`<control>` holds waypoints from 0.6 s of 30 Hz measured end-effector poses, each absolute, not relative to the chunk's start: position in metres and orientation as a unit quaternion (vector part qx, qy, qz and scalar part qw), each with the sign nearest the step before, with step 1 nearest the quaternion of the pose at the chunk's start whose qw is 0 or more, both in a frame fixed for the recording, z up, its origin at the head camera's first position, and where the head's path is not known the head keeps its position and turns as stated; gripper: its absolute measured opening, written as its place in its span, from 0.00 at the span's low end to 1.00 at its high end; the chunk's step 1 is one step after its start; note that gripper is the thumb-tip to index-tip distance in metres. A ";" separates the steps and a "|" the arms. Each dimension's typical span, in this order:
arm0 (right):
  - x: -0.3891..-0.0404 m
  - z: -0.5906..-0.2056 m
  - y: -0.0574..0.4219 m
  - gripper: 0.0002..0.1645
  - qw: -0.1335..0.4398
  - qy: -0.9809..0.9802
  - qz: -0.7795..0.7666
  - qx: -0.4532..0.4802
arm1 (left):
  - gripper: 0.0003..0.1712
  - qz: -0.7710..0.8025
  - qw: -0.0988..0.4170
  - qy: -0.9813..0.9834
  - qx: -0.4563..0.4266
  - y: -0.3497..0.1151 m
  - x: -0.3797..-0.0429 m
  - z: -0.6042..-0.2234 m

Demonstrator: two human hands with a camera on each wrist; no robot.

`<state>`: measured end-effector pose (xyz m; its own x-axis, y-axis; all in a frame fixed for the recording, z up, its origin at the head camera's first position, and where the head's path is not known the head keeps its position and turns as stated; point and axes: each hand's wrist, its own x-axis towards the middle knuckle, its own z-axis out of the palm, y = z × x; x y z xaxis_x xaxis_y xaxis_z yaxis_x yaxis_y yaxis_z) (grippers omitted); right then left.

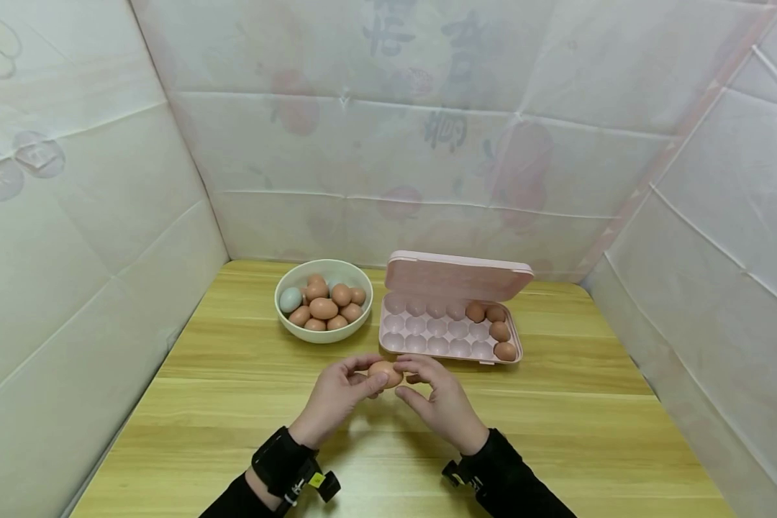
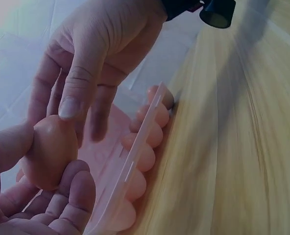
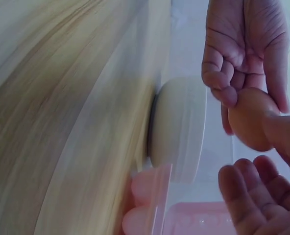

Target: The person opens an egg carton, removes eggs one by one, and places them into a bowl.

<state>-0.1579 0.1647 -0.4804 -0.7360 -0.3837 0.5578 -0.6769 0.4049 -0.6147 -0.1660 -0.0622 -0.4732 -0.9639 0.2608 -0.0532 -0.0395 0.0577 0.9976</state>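
Between the two hands, in front of the carton, is a brown egg (image 1: 385, 374). My left hand (image 1: 344, 392) pinches it between thumb and fingers, holding it above the table. My right hand (image 1: 442, 400) is at the egg's other end; in the right wrist view its thumb (image 3: 284, 134) overlaps the egg while the other fingers are spread apart from it. Just beyond stands a pink egg carton (image 1: 388, 344) with its lid raised. Several brown eggs (image 1: 500, 332) sit in cups at its right end, and the other cups are bare.
A pale bowl (image 1: 285, 322) at the back left is heaped with brown eggs (image 1: 324, 309) and one pale blue-green egg (image 1: 291, 299). The wooden table (image 1: 583, 417) is bordered by white sheet walls (image 1: 388, 165) at the back and both sides.
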 end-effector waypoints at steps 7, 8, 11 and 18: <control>-0.157 -0.480 0.169 0.15 0.178 -0.850 0.400 0.293 | 0.27 0.599 0.004 0.796 0.090 -0.074 -0.171 -0.466; -0.157 -0.480 0.170 0.14 0.179 -0.853 0.394 0.290 | 0.27 0.576 -0.017 0.811 0.100 -0.077 -0.173 -0.465; -0.158 -0.483 0.172 0.12 0.182 -0.864 0.376 0.282 | 0.25 0.495 -0.103 0.850 0.151 -0.087 -0.180 -0.457; -0.161 -0.488 0.180 0.11 0.175 -0.879 0.358 0.262 | 0.23 0.341 -0.242 0.879 0.228 -0.109 -0.213 -0.436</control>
